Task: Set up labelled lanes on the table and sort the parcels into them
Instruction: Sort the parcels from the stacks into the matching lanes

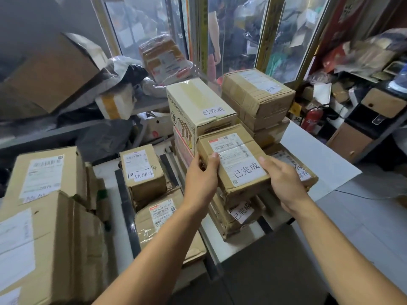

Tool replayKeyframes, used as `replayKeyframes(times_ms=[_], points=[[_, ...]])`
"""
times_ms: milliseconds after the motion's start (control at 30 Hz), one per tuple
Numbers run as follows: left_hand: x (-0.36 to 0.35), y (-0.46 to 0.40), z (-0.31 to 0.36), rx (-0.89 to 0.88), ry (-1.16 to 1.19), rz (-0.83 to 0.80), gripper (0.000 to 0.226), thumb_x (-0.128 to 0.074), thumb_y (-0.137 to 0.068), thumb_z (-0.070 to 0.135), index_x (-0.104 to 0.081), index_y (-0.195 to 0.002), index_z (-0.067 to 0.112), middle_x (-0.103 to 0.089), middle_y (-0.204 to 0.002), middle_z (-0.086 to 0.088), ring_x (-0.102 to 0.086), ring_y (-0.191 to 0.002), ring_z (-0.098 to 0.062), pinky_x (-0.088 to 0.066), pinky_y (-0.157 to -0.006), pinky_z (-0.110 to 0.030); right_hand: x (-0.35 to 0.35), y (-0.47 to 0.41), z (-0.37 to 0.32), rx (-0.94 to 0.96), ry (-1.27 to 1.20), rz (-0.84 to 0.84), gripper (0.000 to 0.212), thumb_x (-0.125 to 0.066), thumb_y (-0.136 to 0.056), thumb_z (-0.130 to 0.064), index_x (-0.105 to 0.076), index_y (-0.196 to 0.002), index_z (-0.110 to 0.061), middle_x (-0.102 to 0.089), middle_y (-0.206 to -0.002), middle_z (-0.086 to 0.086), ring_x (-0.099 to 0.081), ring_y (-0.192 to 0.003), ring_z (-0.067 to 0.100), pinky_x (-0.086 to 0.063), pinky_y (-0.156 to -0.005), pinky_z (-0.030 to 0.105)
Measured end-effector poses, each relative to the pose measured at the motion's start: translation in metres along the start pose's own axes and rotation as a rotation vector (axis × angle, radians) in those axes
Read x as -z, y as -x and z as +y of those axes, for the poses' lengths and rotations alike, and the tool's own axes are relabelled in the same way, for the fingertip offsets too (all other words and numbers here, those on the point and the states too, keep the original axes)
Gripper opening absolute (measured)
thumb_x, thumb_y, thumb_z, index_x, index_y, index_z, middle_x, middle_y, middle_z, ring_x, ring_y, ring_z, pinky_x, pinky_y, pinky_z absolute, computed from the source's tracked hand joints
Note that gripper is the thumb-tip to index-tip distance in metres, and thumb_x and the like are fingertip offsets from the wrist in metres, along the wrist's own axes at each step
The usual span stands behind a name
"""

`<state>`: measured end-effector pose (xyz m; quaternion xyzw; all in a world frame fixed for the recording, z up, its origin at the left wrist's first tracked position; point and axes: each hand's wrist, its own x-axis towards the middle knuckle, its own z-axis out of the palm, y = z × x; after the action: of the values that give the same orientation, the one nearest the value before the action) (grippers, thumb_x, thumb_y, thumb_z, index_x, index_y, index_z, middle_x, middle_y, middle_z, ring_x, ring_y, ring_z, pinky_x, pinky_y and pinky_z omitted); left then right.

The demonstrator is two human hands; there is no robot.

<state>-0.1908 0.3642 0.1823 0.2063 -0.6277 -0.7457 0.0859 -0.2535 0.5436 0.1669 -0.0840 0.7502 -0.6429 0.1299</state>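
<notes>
You have the small brown parcel (233, 160) labelled 已完成 clasped between both hands: your left hand (201, 179) curls round its near-left corner, your right hand (283, 180) grips its right edge. You hold it level, label up, so the tag stays readable, just above another 已完成 parcel (237, 213) in the right-hand lane. It likely belongs on that stack, beside the tall printed carton (198, 108) with the same tag. Dark tape strips (125, 199) on the table (312, 155) separate this lane from the 处理中 parcel (142, 170) to the left.
</notes>
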Motion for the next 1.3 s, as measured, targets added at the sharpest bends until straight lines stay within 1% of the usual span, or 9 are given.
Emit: replayKeyframes(times_ms=[167, 267, 367, 667, 800, 933, 1000, 1100, 1300], points=[[0.0, -0.002, -0.006, 0.001, 0.004, -0.027, 0.045, -0.054, -0.099, 0.042, -0.046, -0.141, 0.028, -0.072, -0.115, 0.007, -0.073, -0.094, -0.009, -0.058, -0.068, -0.02, 0.005, -0.002, 0.003, -0.018, 0.011, -0.033, 0.028, -0.052, -0.096, -0.048, -0.074, -0.111, -0.038, -0.076, -0.109, -0.009, -0.07, -0.104, 0.008, -0.056, -0.079, 0.019], [0.003, -0.002, -0.012, -0.009, 0.004, -0.026, 0.048, -0.056, -0.098, 0.04, -0.043, -0.142, 0.028, -0.07, -0.118, 0.006, -0.072, -0.096, -0.008, -0.058, -0.071, -0.022, 0.007, -0.002, 0.006, -0.018, 0.001, -0.035, 0.067, -0.06, -0.082, -0.063, -0.06, -0.137, -0.024, -0.068, -0.13, -0.003, -0.062, -0.122, 0.015, -0.05, -0.103, 0.038], [0.007, -0.001, -0.015, -0.027, -0.01, -0.019, 0.048, -0.057, -0.097, 0.04, -0.042, -0.141, 0.03, -0.068, -0.12, 0.007, -0.072, -0.097, -0.006, -0.058, -0.072, -0.02, 0.006, 0.0, 0.006, -0.008, 0.027, -0.005, 0.088, -0.062, -0.072, -0.069, -0.05, -0.146, -0.023, -0.061, -0.139, -0.003, -0.055, -0.129, 0.014, -0.046, -0.11, 0.041], [0.019, 0.005, -0.014, -0.039, -0.068, -0.023, 0.051, -0.057, -0.099, 0.032, -0.038, -0.146, 0.027, -0.066, -0.12, 0.011, -0.068, -0.094, 0.005, -0.051, -0.064, -0.007, -0.001, 0.007, 0.002, 0.035, 0.087, 0.043, 0.084, -0.061, -0.071, -0.071, -0.052, -0.143, -0.03, -0.065, -0.127, -0.014, -0.06, -0.12, 0.007, -0.053, -0.097, 0.032], [0.021, 0.014, -0.01, -0.045, -0.091, -0.017, 0.045, -0.057, -0.099, 0.033, -0.04, -0.14, 0.032, -0.059, -0.105, 0.028, -0.061, -0.085, 0.021, -0.045, -0.059, 0.0, -0.003, 0.013, -0.004, 0.078, 0.181, 0.084, 0.08, -0.058, -0.078, -0.068, -0.047, -0.147, -0.029, -0.059, -0.128, -0.021, -0.055, -0.124, 0.006, -0.05, -0.088, 0.021], [0.026, 0.022, -0.003, -0.076, -0.197, 0.024, 0.043, -0.059, -0.098, 0.034, -0.034, -0.132, 0.044, -0.059, -0.089, 0.046, -0.05, -0.082, 0.034, -0.044, -0.062, 0.002, -0.007, 0.021, -0.016, 0.169, 0.36, 0.183, 0.058, -0.059, -0.096, -0.047, -0.046, -0.148, -0.025, -0.053, -0.142, -0.008, -0.049, -0.13, 0.011, -0.042, -0.086, 0.01], [0.029, 0.027, 0.005, -0.127, -0.293, 0.065, 0.05, -0.059, -0.097, 0.039, -0.032, -0.138, 0.044, -0.055, -0.112, 0.048, -0.049, -0.1, 0.029, -0.041, -0.084, -0.004, -0.013, 0.027, -0.026, 0.262, 0.508, 0.245, 0.054, -0.058, -0.098, -0.041, -0.047, -0.148, -0.023, -0.053, -0.145, -0.004, -0.048, -0.132, 0.013, -0.039, -0.094, 0.013], [0.035, 0.033, 0.019, -0.233, -0.468, 0.134, 0.069, -0.058, -0.095, 0.046, -0.025, -0.154, 0.031, -0.036, -0.156, 0.01, -0.034, -0.138, -0.005, -0.027, -0.107, -0.024, -0.028, 0.035, -0.043, 0.389, 0.61, 0.262, 0.053, -0.057, -0.099, -0.038, -0.047, -0.147, -0.019, -0.051, -0.15, 0.001, -0.045, -0.137, 0.015, -0.035, -0.104, 0.024], [0.067, 0.051, 0.057, -0.417, -0.56, 0.171, 0.053, -0.056, -0.096, 0.042, -0.043, -0.146, 0.029, -0.05, -0.145, 0.006, -0.045, -0.13, -0.007, -0.039, -0.108, -0.035, -0.079, 0.048, -0.08, 0.57, 0.573, 0.176, 0.05, -0.059, -0.099, -0.032, -0.051, -0.145, -0.013, -0.056, -0.144, 0.005, -0.049, -0.132, 0.012, -0.033, -0.104, 0.01]])
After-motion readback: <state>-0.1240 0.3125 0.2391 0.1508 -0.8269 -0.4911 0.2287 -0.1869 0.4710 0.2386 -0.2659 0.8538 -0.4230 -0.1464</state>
